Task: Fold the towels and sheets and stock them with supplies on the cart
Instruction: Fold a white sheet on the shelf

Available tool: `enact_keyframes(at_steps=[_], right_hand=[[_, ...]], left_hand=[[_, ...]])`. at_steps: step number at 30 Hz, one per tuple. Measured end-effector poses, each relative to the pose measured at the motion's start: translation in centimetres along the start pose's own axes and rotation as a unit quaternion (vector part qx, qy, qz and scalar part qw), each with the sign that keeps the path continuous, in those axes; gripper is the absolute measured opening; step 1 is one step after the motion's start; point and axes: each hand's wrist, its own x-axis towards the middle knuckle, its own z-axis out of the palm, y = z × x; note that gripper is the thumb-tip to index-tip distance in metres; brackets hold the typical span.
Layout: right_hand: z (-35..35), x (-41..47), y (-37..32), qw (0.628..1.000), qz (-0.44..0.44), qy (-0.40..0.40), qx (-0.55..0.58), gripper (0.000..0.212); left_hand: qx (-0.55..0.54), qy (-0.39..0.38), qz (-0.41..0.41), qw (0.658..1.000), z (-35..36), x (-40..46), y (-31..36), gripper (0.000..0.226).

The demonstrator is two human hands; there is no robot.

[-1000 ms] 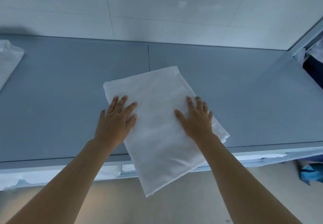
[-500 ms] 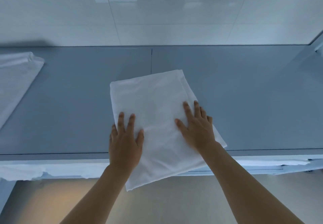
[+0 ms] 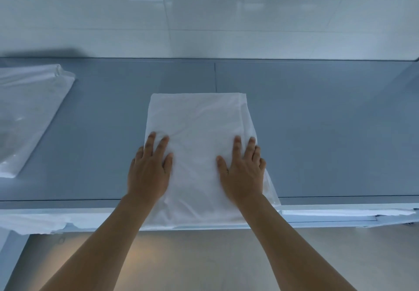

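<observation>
A folded white sheet (image 3: pixel 199 122) lies on the grey table top (image 3: pixel 317 132) in the middle, its near end hanging a little over the front edge. My left hand (image 3: pixel 150 170) presses flat on the sheet's left edge with straight fingers. On the right part of the sheet rests my right hand (image 3: pixel 243 172), also flat, fingers spread. Both hands sit close to the table's front edge.
A second folded white cloth (image 3: pixel 27 113) lies at the table's far left. A white tiled wall (image 3: pixel 204 18) stands right behind the table. More white fabric (image 3: pixel 34 222) shows on a shelf below the front edge. The floor is beige.
The sheet has been turned from a slant to lie square with the table edge. My left hand slid down and inward along the sheet's left side; my right hand stayed flat on it.
</observation>
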Motion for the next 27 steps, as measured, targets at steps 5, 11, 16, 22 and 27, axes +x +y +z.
enact_keyframes(at_steps=[5,11,16,22,27], right_hand=[[2.2,-0.7,-7.5,1.000,0.005,-0.002,-0.001,0.081],[5.0,-1.8,-18.0,1.000,0.018,0.007,0.012,0.082],[6.8,-2.0,-24.7,0.999,0.041,0.014,0.022,0.083],[7.2,-1.7,-26.9,0.999,0.050,0.012,0.018,0.080],[6.2,-0.2,-26.2,0.997,0.075,0.020,-0.014,0.082]], left_hand=[[-0.009,0.003,0.009,1.000,-1.6,1.2,-7.8,0.052],[0.002,0.003,0.029,1.000,-4.3,3.1,-18.5,0.053],[0.027,0.001,0.026,0.999,-6.3,5.2,-24.5,0.052],[0.066,-0.028,-0.019,0.997,-7.7,5.8,-25.7,0.061],[-0.004,-0.037,-0.119,0.992,-7.5,4.9,-24.3,0.065]])
